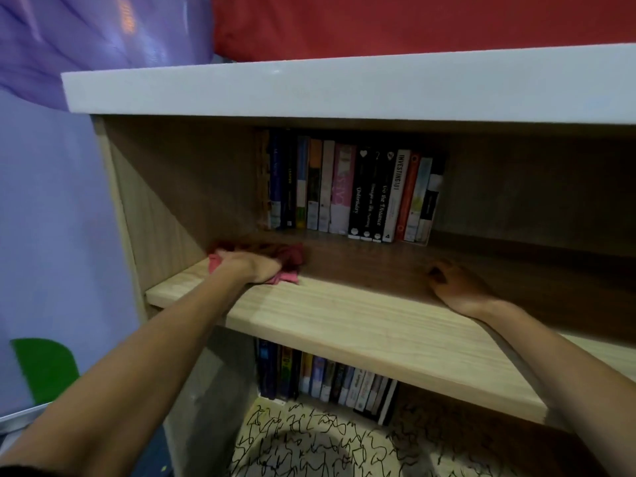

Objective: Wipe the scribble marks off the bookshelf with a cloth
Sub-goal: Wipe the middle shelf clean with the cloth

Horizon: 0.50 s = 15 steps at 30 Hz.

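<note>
The left hand (253, 266) is curled around a crumpled red cloth (292, 258), gripping it and pressing it down on the pale wooden middle shelf board (361, 321) of the bookshelf, close to the left wooden side panel (155, 218). Bunched cloth shows on both sides of the fist. The right hand (457, 287) rests palm down on the same board, well apart from the cloth. It holds nothing; its fingers lie in shadow, loosely spread toward the back.

Behind and between the hands, a row of upright paperback books (351, 191) stands against the dark back of the compartment. Above it runs the thick white top slab (344, 91) of the bookshelf.

The black scribble marks (309, 438) cover the light surface of the shelf below, in front of a second row of upright books (327, 376).

A purple curtain (86, 39) and red fabric (413, 22) hang behind the bookshelf, and a green rounded chair back (48, 366) stands at the lower left.
</note>
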Motion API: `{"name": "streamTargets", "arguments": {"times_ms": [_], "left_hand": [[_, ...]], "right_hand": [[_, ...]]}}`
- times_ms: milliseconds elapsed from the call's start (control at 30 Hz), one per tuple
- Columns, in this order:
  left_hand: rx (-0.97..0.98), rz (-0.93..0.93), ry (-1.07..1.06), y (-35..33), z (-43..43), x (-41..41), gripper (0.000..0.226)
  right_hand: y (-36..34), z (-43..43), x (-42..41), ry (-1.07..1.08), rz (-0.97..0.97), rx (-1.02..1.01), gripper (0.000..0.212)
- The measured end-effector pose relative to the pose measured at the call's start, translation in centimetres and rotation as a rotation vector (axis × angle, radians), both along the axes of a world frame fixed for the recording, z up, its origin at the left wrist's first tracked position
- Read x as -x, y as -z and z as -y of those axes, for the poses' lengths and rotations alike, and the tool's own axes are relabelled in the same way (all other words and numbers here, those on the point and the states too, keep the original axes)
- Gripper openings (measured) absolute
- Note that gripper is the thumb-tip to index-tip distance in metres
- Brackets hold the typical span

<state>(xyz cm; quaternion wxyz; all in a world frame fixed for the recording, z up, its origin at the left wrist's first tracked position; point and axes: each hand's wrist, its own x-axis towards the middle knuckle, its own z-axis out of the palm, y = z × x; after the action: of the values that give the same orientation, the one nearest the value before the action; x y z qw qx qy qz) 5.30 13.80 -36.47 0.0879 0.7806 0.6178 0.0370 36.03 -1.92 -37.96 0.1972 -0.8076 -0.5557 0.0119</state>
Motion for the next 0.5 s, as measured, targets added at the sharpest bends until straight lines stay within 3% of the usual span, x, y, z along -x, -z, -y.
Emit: {"name": "streamTargets", "arguments": {"times_ms": [33, 133, 200, 300, 500], "left_hand": [[0.016, -0.002, 0.041, 0.1, -0.2, -1.0, 0.113], [-0.054, -0.125, 0.241, 0.3, 3.7, -2.4, 0.070], [-0.079, -0.107, 0.375, 0.5, 6.4, -1.3, 0.057], [-0.051, -0.134, 0.486, 0.7, 7.4, 1.2, 0.064], [-0.135, -0.103, 0.347, 1.4, -1.0, 2.6, 0.068]], "right_hand": [[-0.1, -0.1, -0.1, -0.004, -0.004, -0.003, 0.034], [-0.3, 0.4, 0.0, -0.022, -0.040, -0.005, 0.030], [-0.5, 0.8, 0.3, -0.029, -0.052, 0.001, 0.031], [-0.5, 1.2, 0.7, -0.017, -0.041, 0.029, 0.037], [-0.2, 1.0, 0.5, -0.005, -0.015, 0.028, 0.036]]}}
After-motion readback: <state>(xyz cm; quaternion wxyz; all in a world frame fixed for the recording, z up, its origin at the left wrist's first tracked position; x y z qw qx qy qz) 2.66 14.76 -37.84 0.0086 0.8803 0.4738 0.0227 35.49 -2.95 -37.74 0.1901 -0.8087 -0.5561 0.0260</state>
